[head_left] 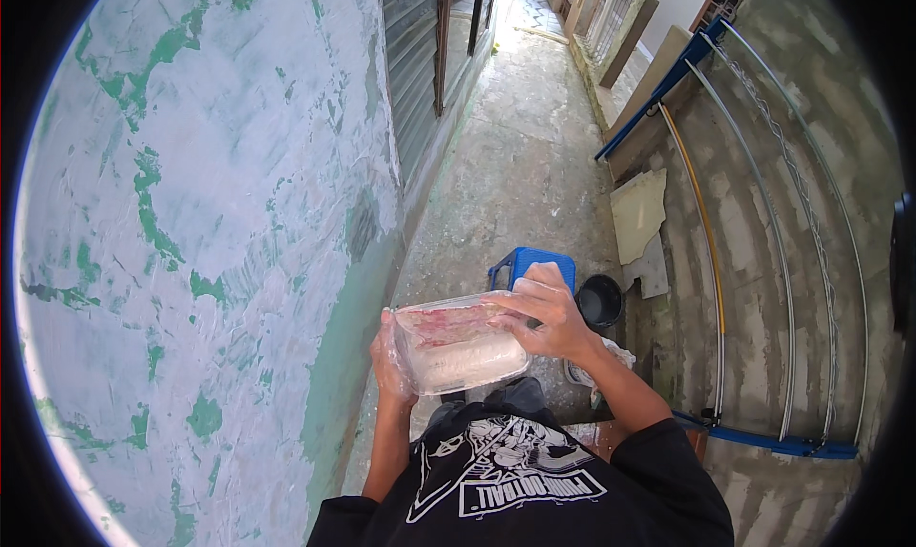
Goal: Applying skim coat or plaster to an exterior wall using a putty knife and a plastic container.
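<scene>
In front of my torso, a clear plastic tub (447,326) is tilted, with reddish smears on its far inner side and pale white paste (468,360) along its near side. My left hand (390,358) is closed around the tub's left end. At the far right corner of the tub is my right hand (551,314), fingers bent and smeared white, with some of them over the rim. A pale, paste-coloured shape sticks up beyond its knuckles; whether this is a finger or a held thing I cannot make out.
On my left stands a wall (219,242) with patchy white coating over green. A blue plastic stool (539,257) and a black bucket (600,301) are on the concrete path ahead. A blue-ended rack with metal rods (778,218) runs along the right wall.
</scene>
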`<state>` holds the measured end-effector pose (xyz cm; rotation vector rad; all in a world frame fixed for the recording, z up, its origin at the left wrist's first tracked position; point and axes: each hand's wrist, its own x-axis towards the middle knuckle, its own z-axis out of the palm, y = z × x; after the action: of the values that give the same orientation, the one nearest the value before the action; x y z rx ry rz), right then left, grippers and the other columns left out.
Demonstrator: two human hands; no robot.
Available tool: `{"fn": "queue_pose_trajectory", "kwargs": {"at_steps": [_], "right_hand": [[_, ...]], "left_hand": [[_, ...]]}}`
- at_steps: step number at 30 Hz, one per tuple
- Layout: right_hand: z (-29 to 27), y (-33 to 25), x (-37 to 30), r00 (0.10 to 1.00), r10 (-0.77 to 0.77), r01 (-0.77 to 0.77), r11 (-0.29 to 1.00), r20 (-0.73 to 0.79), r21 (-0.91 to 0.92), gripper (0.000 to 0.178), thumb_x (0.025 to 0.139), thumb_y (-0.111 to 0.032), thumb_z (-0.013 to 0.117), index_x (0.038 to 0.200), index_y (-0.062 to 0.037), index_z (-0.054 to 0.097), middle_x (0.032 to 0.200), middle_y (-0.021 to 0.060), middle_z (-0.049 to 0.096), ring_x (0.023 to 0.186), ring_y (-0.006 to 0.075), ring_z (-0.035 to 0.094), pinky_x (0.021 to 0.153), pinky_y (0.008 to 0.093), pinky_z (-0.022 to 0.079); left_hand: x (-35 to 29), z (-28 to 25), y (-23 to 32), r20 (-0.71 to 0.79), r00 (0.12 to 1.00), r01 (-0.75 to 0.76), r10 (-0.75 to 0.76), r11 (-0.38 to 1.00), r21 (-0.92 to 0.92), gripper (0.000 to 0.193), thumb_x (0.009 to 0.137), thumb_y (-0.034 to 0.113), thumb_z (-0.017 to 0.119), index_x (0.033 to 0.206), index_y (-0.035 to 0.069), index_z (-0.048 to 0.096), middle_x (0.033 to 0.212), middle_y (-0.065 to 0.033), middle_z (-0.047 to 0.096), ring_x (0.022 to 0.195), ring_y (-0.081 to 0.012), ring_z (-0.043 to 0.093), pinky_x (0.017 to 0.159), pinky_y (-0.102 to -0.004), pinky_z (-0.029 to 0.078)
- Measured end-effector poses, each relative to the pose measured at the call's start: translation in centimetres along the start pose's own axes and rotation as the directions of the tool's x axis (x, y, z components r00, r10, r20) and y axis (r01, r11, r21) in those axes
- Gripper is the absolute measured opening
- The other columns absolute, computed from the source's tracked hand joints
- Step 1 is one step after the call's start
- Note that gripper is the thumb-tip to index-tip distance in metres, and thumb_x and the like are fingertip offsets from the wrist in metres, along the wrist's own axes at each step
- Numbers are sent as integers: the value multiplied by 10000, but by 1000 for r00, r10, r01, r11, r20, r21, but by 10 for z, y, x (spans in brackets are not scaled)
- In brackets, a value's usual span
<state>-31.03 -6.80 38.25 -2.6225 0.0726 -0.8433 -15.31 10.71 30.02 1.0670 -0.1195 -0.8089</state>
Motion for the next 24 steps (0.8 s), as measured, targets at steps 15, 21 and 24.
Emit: {"fn": "queue_pose_trajectory", "kwargs": {"at_steps": [15, 21, 24], "right_hand": [[-1, -14, -8, 999, 8, -10, 998, 40, 65, 376, 750, -185, 767, 1122, -149, 732, 726, -6, 477, 757, 209, 464, 752, 362, 369], [-3, -5, -2, 1000, 2, -2, 1000, 17, 9, 372, 751, -170, 759, 1120, -136, 729, 727, 2, 484, 760, 212, 471, 758, 362, 371], [-2, -6, 0, 1000, 16, -16, 999, -13, -36, 375, 748, -170, 758, 1121, -140, 729, 733, 3, 495, 769, 215, 479, 759, 364, 375]], "left_hand": [[3, 2, 0, -23, 993, 108, -112, 984, -144, 562, 1011, 474, 440, 1096, -56, 606, 989, -167, 661, 869, -225, 659, 796, -337, 535], [2, 0, -3, 49, 997, 62, -61, 998, -25, 544, 1014, 460, 441, 1100, -54, 596, 1010, -166, 660, 877, -223, 661, 820, -336, 535], [-2, 5, 2, 32, 999, 31, -30, 998, -47, 548, 1014, 459, 443, 1102, -60, 595, 1011, -169, 658, 889, -226, 661, 825, -343, 534]]}}
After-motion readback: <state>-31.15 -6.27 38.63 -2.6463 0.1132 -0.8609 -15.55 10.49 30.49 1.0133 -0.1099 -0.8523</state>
